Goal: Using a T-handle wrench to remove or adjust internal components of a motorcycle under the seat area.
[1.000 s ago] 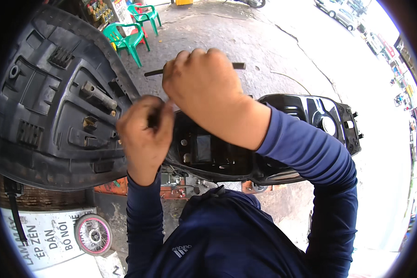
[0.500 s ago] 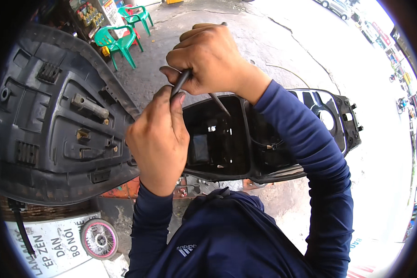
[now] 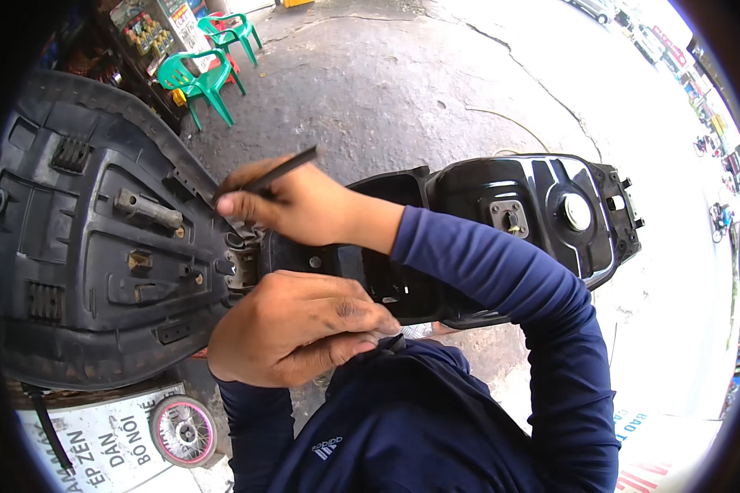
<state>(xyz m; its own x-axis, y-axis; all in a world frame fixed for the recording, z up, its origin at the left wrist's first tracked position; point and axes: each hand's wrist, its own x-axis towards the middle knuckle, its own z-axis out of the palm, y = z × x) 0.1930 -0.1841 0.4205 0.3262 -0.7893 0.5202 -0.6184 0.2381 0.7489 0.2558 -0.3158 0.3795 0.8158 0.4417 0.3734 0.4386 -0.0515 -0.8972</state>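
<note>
My right hand [image 3: 292, 201] is closed around a thin dark rod [image 3: 284, 168], one end of which sticks out past the knuckles. It hovers over the hinge end of a motor scooter's open black storage bin [image 3: 353, 263]. Lower down, my left hand [image 3: 300, 329] has thumb and fingertips pressed together, just in front of my shirt and beside the bin's near edge; anything between them is too small to make out. To the left the scooter seat [image 3: 99, 230] is swung open, its ribbed underside facing up. A metal hinge bracket [image 3: 242, 267] shows partly between seat and bin.
Right of the bin lies a glossy black tank section with a white round cap [image 3: 578, 211]. A pink-rimmed wheel [image 3: 183, 430] leans by a white sign [image 3: 99, 448] at lower left. Green plastic chairs [image 3: 197, 82] stand at upper left, and vehicles pass at far right.
My hands have come apart. The right moved left and down toward the hinge with the dark rod; the left dropped toward my shirt, fingers pinched. The tank section is now less covered by my arm.
</note>
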